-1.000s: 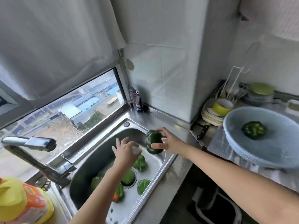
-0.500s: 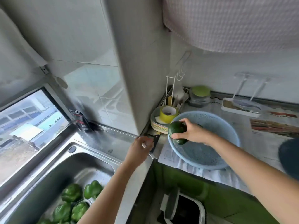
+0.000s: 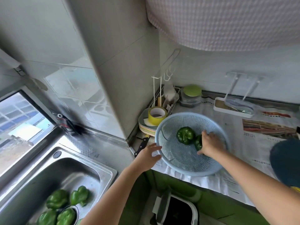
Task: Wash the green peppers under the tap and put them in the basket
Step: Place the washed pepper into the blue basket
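A pale blue perforated basket [image 3: 175,158] sits on the newspaper-covered counter. One green pepper [image 3: 185,135] lies inside it. My right hand [image 3: 210,144] is down in the basket, fingers closed around a second green pepper [image 3: 198,143] that rests beside the first. My left hand [image 3: 148,156] hovers with spread fingers at the basket's left rim, holding nothing. Several more green peppers [image 3: 57,198] lie in the steel sink [image 3: 100,172] at the lower left. The tap is out of view.
A yellow tape roll [image 3: 157,115] sits on stacked plates behind the basket. A black-handled knife [image 3: 142,146] lies between sink and basket. A bin [image 3: 177,210] stands below the counter. A dark blue object [image 3: 285,161] is at the right edge.
My right hand has carried the pepper from over the sink, past the basket's rim and down inside it beside the other pepper. My left hand left the sink and now sits at the basket's rim.
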